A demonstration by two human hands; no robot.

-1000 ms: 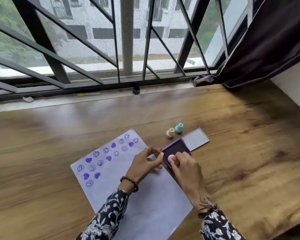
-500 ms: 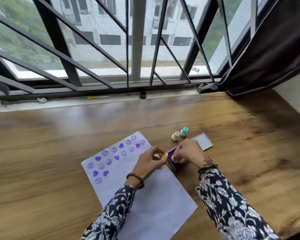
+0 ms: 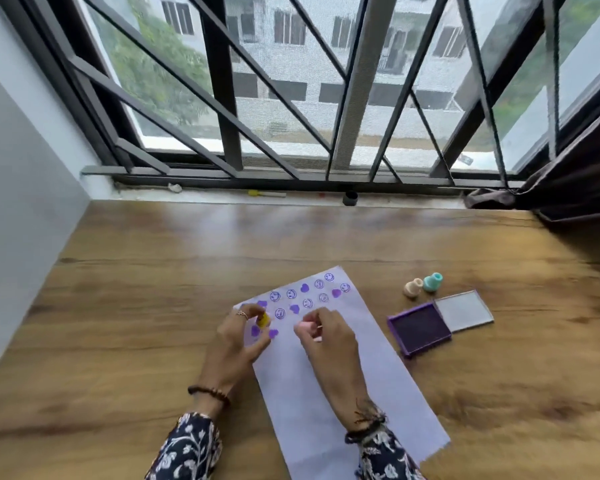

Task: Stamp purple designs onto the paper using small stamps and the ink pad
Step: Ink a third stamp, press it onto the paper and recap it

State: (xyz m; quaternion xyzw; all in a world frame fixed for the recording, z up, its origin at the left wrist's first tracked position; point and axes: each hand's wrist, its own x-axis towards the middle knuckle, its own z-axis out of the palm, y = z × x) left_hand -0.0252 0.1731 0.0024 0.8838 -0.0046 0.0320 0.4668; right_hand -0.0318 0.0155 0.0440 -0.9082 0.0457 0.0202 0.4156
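A white paper lies on the wooden table, its far end covered with purple hearts and smiley prints. My left hand grips a small yellow stamp over the paper's left edge. My right hand pinches a small pink stamp down near the paper, just below the printed rows. The open purple ink pad sits to the right of the paper with its clear lid folded back. Both hands are well left of the pad.
A beige stamp and a teal stamp stand behind the ink pad. A barred window and sill run along the table's far edge, with a small black cap on the sill. A dark curtain hangs at the right.
My right hand left the ink pad with the pink stamp and moved left onto the paper. My left hand shifted left with the yellow stamp. The camera view swung left.
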